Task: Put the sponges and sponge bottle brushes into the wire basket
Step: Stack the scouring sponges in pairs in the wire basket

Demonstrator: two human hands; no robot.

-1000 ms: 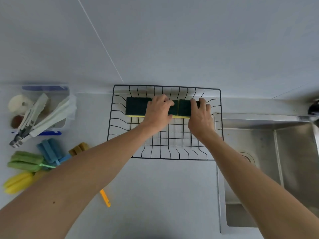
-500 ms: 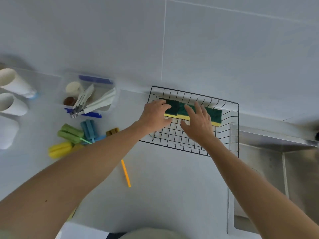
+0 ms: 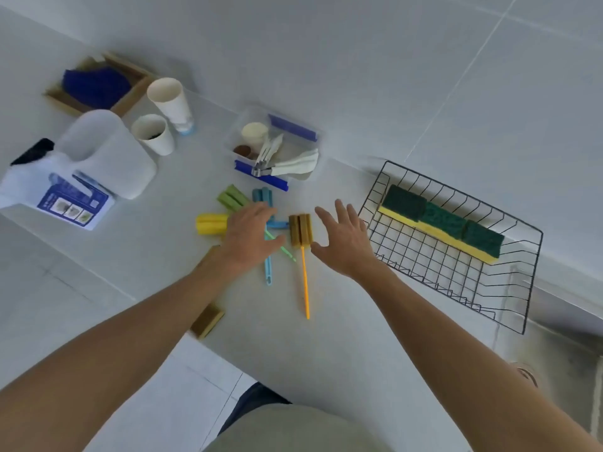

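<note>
A black wire basket [image 3: 496,308] stands at the right with three green-and-yellow sponges [image 3: 442,225] in a row along its far side. Sponge bottle brushes lie on the counter to its left: a brown one with an orange handle [image 3: 301,230], a blue one [image 3: 262,194], a green one [image 3: 232,198] and a yellow one [image 3: 211,224]. My left hand [image 3: 251,236] hovers over the blue and green brushes, fingers apart, covering parts of them. My right hand [image 3: 346,238] is spread open just right of the brown brush, holding nothing.
A clear box with blue clips [image 3: 277,148] holds tongs and small items behind the brushes. Two paper cups [image 3: 163,115], a white jug [image 3: 104,151] and a wooden tray with a blue cloth [image 3: 94,86] stand at the left. A brown block [image 3: 208,319] lies near the counter edge.
Both hands have left the sponges in the basket and moved left to the brushes. The view has swung left, so the sink is out of sight.
</note>
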